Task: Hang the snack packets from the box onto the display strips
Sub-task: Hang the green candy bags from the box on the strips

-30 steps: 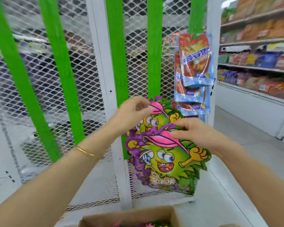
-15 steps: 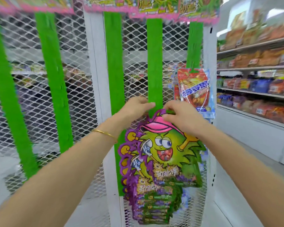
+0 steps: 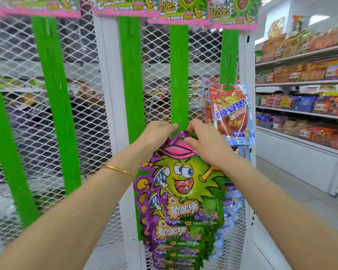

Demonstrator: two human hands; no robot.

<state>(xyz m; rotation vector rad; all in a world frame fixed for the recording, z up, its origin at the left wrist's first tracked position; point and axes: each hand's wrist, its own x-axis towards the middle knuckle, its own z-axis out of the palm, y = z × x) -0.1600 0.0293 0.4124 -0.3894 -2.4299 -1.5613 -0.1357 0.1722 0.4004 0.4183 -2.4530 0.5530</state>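
At the middle strip [image 3: 179, 75], just above the hung stack [image 3: 180, 242]. My right hand [image 3: 205, 142] pinches the top of the packet [image 3: 180, 184], thumb on the pink cap, right beside the hole [image 3: 181, 140]. My left hand [image 3: 156, 133] has its fingertips bunched against the strip at the packet's top edge; I cannot tell whether they pinch a hook or only steady it.

Risks, as I judge them:
- The hole is small and my own fingers hide the hook. I could miss it and only wedge the packet.
- Letting go early would drop the packet onto the stack below.
- A hard tug could tear the hole or flex the strip.
- My right arm is near the red packets [image 3: 230, 112] and could knock them.
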